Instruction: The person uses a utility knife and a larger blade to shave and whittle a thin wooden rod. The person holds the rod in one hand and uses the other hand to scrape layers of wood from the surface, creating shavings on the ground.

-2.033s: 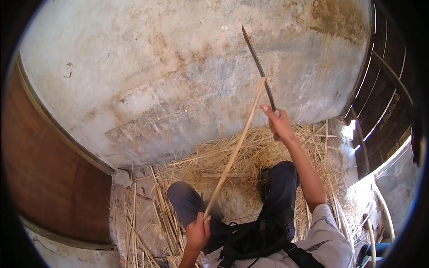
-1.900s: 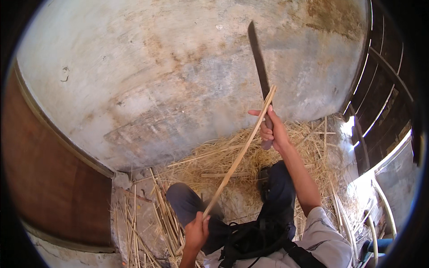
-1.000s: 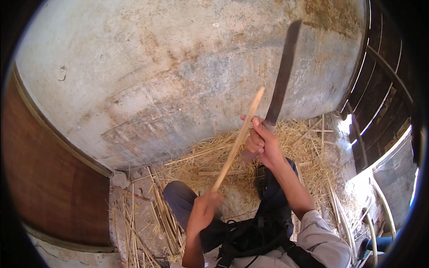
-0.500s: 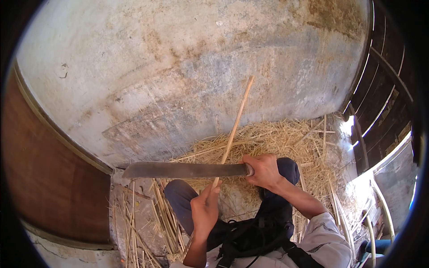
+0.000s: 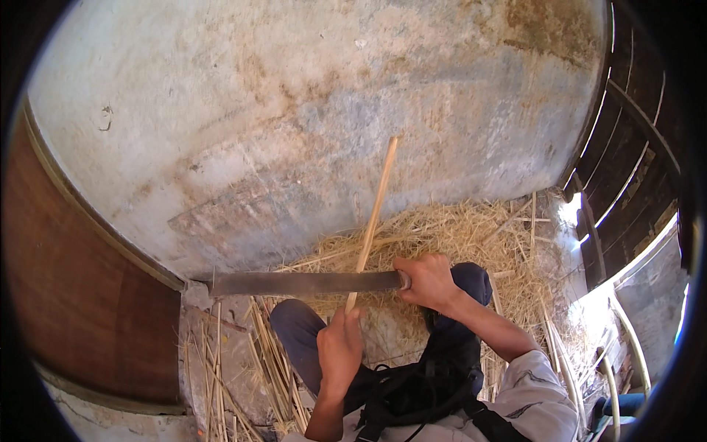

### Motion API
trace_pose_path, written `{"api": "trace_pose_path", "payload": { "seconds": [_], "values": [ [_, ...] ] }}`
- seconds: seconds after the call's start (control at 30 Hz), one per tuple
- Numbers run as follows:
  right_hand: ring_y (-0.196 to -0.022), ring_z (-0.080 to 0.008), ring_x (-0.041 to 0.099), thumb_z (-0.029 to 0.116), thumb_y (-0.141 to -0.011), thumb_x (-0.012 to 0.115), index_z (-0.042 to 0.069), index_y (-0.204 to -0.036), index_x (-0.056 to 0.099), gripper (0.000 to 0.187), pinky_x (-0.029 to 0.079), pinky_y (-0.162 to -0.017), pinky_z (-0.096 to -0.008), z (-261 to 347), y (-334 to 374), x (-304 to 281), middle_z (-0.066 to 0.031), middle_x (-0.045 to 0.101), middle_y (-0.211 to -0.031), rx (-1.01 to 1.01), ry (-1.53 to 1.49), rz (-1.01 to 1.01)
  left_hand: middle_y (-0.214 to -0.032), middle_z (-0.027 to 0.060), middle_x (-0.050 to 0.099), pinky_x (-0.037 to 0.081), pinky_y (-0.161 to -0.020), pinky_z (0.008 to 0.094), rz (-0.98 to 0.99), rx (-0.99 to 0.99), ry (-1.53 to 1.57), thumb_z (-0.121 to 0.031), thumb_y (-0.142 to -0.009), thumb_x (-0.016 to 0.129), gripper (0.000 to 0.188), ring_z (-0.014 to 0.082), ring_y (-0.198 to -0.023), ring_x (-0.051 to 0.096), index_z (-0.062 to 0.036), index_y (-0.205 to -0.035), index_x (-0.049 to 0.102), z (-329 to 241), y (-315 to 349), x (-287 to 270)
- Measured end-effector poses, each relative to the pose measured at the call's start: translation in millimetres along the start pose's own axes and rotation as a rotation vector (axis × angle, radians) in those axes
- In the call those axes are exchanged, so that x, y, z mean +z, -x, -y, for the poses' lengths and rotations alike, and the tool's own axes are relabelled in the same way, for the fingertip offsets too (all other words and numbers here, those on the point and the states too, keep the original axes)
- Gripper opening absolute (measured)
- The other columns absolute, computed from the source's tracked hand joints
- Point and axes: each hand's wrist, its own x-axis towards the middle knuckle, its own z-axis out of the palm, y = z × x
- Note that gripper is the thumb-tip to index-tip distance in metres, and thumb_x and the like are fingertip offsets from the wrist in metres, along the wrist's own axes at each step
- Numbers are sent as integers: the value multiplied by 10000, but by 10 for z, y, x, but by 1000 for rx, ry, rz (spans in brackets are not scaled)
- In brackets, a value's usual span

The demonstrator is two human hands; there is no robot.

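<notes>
My left hand (image 5: 341, 346) is closed around the lower end of a thin pale bamboo strip (image 5: 378, 197), which slants up and slightly right, away from me. My right hand (image 5: 427, 281) grips the handle end of a machete (image 5: 309, 283); the handle itself is mostly hidden in the fist. Its long dark blade points left and crosses over the strip just above my left hand. Whether the edge bites into the strip cannot be made out.
A heap of shavings (image 5: 449, 228) lies against the stained wall (image 5: 294, 132). Several split strips (image 5: 276, 361) lie left of my knee, with more sticks at right. A brown wooden panel (image 5: 96, 295) is at left, dark slats (image 5: 626, 140) at right.
The strip's far end has swung left and drawn a little nearer. The machete and my right hand have shifted slightly left; my left hand keeps its hold.
</notes>
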Motion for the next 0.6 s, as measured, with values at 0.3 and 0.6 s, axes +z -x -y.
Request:
{"api": "trace_pose_path", "payload": {
  "seconds": [0.3, 0.6],
  "values": [
    [-606, -364, 670, 188, -642, 763, 169, -858, 685, 230, 521, -592, -504, -2, -79, -47, -103, 615, -608, 57, 147, 19, -694, 227, 626, 439, -552, 441, -7, -11, -134, -157, -1070, 541, 256, 407, -606, 637, 28, -927, 645, 99, 64, 29],
    [-597, -355, 661, 184, -619, 784, 163, -882, 679, 284, 506, -562, -471, 11, 4, 54, -103, 629, -614, -29, 27, -39, -714, 223, 652, 461, -576, 454, 43, -32, -67, -168, -1074, 531, 269, 419, -636, 654, 24, -931, 654, 50, 57, -28]
  ]
}}
